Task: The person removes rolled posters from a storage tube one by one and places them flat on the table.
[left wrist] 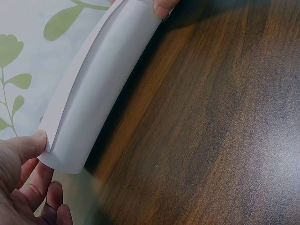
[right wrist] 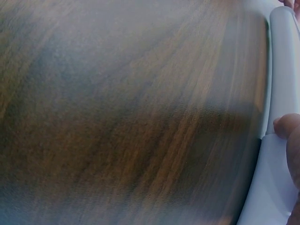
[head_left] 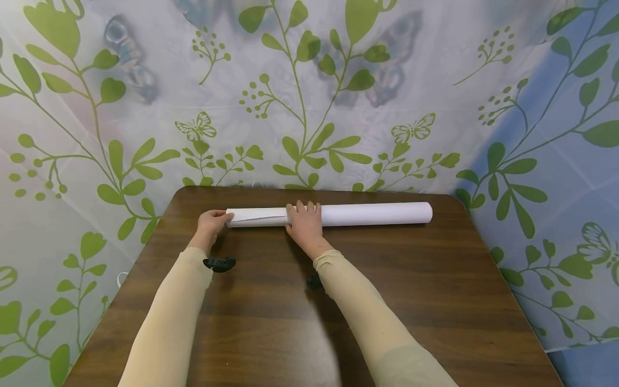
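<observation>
A long roll of white paper (head_left: 377, 214) lies crosswise near the back of the brown table. Its loose edge shows as a slanted flap on the left part. At the left end my left hand (head_left: 211, 224) pinches the roll; in the left wrist view the thumb (left wrist: 35, 143) presses the flap's corner, with fingers behind the roll's end. Left of the roll's middle, my right hand (head_left: 306, 228) grips it from above, fingers over the top and thumb on the near side. The right wrist view shows that thumb (right wrist: 285, 125) against the paper.
The wood-grain table (head_left: 271, 322) extends toward me from the roll. Behind it hangs a pale cloth (head_left: 329, 118) printed with green leaves and butterflies. A dark strapped device (head_left: 220, 264) sits at my left wrist, and another dark piece (head_left: 314, 281) shows beneath the right wrist.
</observation>
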Tool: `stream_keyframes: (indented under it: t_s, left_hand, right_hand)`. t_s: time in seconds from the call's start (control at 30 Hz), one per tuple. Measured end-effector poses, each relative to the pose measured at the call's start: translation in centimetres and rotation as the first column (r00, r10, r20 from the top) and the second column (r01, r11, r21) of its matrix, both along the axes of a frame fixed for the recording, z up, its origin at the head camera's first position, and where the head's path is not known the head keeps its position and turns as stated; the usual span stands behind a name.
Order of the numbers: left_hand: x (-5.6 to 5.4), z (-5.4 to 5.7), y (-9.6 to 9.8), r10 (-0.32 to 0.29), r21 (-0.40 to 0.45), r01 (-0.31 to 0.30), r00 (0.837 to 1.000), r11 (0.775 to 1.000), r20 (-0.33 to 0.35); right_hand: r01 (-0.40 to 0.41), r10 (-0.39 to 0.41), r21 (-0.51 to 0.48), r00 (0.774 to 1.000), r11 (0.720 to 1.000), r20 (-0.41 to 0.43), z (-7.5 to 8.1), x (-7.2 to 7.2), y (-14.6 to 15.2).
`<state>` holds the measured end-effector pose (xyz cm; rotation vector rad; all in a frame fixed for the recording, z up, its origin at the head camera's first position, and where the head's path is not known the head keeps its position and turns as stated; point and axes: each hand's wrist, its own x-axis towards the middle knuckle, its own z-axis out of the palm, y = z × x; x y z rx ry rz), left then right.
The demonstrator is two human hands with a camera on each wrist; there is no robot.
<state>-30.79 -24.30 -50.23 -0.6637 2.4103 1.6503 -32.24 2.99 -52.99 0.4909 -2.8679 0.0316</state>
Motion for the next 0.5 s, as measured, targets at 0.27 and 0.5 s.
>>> stream_keyframes:
  t_s: [0.27,0.5]
  left_hand:
    - [0.16,0.08,-0.08,0.015,0.006,-0.015,1.000,1.000,-0.007]
    - [0.28,0.19,-0.28,0.017,0.016,-0.016,1.000,1.000,-0.013]
  right_hand:
    - [0.002,-0.002,-0.001,1.000,1.000,-0.002,-0.03,-0.04,-0.02]
    - [0.004,-0.004,-0.001,1.000,1.000,-0.007,-0.11,-0.08,-0.01]
